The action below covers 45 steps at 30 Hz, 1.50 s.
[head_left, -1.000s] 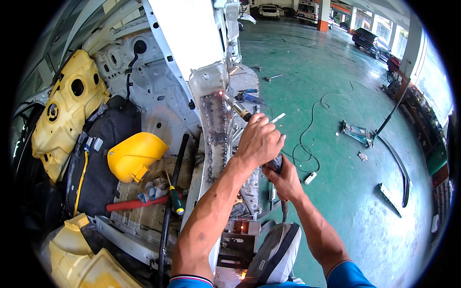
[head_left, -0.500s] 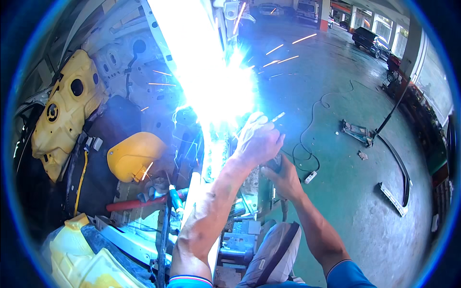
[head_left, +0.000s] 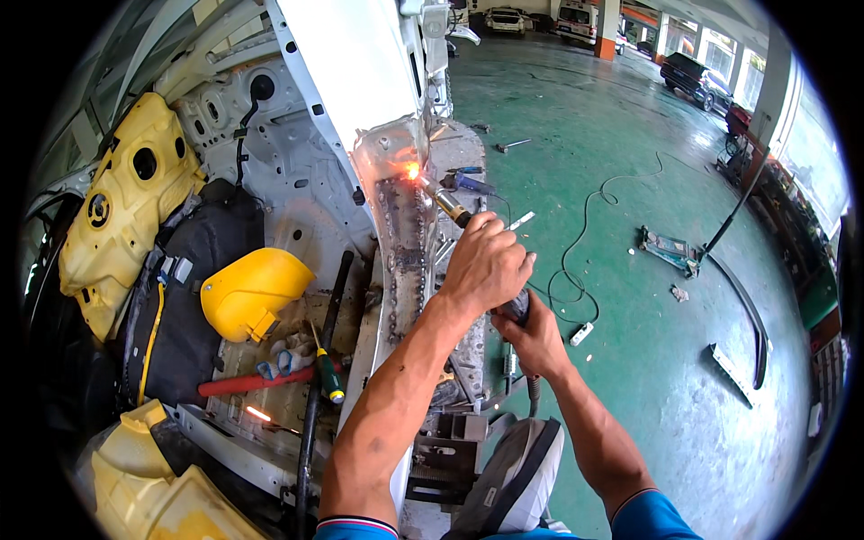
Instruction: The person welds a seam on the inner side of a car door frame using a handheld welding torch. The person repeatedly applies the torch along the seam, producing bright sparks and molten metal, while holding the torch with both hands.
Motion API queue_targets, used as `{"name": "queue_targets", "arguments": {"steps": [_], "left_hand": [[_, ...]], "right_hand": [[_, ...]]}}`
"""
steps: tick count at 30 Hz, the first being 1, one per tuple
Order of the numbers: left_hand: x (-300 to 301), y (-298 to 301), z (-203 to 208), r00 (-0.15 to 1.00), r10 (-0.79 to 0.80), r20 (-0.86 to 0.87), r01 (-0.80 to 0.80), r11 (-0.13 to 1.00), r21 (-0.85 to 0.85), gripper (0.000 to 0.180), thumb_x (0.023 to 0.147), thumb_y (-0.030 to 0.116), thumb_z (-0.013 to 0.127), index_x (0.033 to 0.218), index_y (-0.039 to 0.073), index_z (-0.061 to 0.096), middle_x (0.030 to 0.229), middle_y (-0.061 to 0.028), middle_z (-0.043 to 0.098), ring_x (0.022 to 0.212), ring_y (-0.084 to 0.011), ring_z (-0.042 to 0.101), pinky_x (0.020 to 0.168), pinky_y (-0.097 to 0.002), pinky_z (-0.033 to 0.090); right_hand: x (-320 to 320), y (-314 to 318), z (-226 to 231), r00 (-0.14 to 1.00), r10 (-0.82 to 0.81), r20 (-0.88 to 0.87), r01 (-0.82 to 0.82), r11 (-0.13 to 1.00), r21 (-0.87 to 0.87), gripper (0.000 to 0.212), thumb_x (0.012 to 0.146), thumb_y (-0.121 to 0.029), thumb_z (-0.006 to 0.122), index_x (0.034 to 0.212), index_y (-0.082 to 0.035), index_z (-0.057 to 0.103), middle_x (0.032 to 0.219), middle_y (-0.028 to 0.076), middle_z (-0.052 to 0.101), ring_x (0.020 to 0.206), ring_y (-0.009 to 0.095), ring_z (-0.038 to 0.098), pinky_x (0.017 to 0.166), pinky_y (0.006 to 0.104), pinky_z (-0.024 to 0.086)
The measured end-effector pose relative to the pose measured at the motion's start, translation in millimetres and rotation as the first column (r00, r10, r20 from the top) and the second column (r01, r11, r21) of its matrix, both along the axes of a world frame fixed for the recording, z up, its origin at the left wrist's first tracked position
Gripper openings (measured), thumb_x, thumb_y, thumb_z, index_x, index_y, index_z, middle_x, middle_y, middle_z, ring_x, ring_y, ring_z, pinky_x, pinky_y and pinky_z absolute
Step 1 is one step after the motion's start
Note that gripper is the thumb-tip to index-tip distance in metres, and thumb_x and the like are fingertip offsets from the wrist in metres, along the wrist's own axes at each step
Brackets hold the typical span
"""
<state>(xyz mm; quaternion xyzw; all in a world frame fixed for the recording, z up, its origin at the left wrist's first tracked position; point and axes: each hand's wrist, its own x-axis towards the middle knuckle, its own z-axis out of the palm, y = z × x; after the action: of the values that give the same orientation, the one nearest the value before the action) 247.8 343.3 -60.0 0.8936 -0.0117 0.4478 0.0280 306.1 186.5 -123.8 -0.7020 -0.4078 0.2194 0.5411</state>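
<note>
A welding torch (head_left: 447,202) points up and left, its tip at a small orange glowing spot on a pale metal car-body sill (head_left: 405,261). Rows of dark weld beads run along the sill's patch. My left hand (head_left: 488,263) is closed around the front of the torch's handle. Lower and to the right, my right hand (head_left: 537,340) grips the dark rear of that handle, where a cable hangs down. A white body pillar (head_left: 346,67) rises beyond the glowing spot.
Inside the car body at left lie a yellow welding mask (head_left: 255,292), a screwdriver (head_left: 328,373), a red bar (head_left: 252,382) and a dark pipe (head_left: 310,441). A blue power tool (head_left: 472,185) rests beyond my hands. On the green floor are a cable, a floor jack (head_left: 670,247) and a bent trim strip (head_left: 763,333).
The blinding white-blue arc and flying sparks are gone, leaving a small orange glow at the torch tip. The sill and pillar now show clearly. Both hands stay nearly in place.
</note>
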Motion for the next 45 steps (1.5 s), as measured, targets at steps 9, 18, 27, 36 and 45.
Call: {"name": "queue_targets", "arguments": {"steps": [9,18,27,36,45], "left_hand": [[3,1,-7,1.000,0.008,-0.007,-0.009,0.998,-0.065,0.031,0.087,0.019,0.078,0.062,0.003,0.069,0.067,-0.0122,0.062,0.077,-0.0328,0.062,0.100,-0.0475,0.048],[2,0,-3,1.000,0.000,0.002,0.000,1.000,0.013,0.029,0.086,0.020,0.078,0.064,0.002,0.069,0.068,-0.0126,0.062,0.080,-0.0330,0.064,0.104,-0.0490,0.048],[2,-4,-3,1.000,-0.003,-0.023,0.003,1.000,0.004,0.030,0.087,0.021,0.077,0.066,0.002,0.071,0.071,-0.0140,0.066,0.085,-0.0348,0.067,0.106,-0.0502,0.046],[1,-1,1,1.000,-0.004,-0.031,0.004,1.000,-0.010,0.030,0.087,0.021,0.077,0.065,0.002,0.071,0.070,-0.0138,0.065,0.083,-0.0347,0.065,0.105,-0.0501,0.047],[1,-2,-3,1.000,-0.010,-0.003,0.010,1.000,0.015,0.029,0.086,0.019,0.078,0.065,0.003,0.071,0.070,-0.0129,0.064,0.082,-0.0334,0.065,0.104,-0.0494,0.047]], "right_hand": [[2,2,-5,1.000,0.003,0.007,-0.003,1.000,0.004,0.039,0.090,-0.022,0.079,0.110,0.005,0.059,0.089,0.024,0.070,0.077,0.034,0.066,0.077,0.0460,0.053],[2,1,-10,0.999,0.007,-0.034,-0.006,1.000,0.024,0.040,0.090,-0.023,0.079,0.110,0.004,0.059,0.091,0.026,0.069,0.079,0.037,0.066,0.079,0.0447,0.053],[2,-3,-8,1.000,0.008,-0.022,-0.007,1.000,0.014,0.030,0.091,-0.014,0.077,0.113,-0.001,0.061,0.086,0.004,0.066,0.075,0.013,0.060,0.070,0.0335,0.052],[3,0,-5,1.000,0.006,-0.027,-0.006,1.000,0.016,0.037,0.090,-0.021,0.079,0.110,0.004,0.060,0.087,0.020,0.069,0.076,0.026,0.063,0.076,0.0423,0.053],[1,-3,-1,1.000,0.008,-0.024,-0.008,1.000,-0.013,0.038,0.090,-0.021,0.079,0.110,0.004,0.060,0.085,0.018,0.069,0.075,0.022,0.061,0.075,0.0410,0.052]]}}
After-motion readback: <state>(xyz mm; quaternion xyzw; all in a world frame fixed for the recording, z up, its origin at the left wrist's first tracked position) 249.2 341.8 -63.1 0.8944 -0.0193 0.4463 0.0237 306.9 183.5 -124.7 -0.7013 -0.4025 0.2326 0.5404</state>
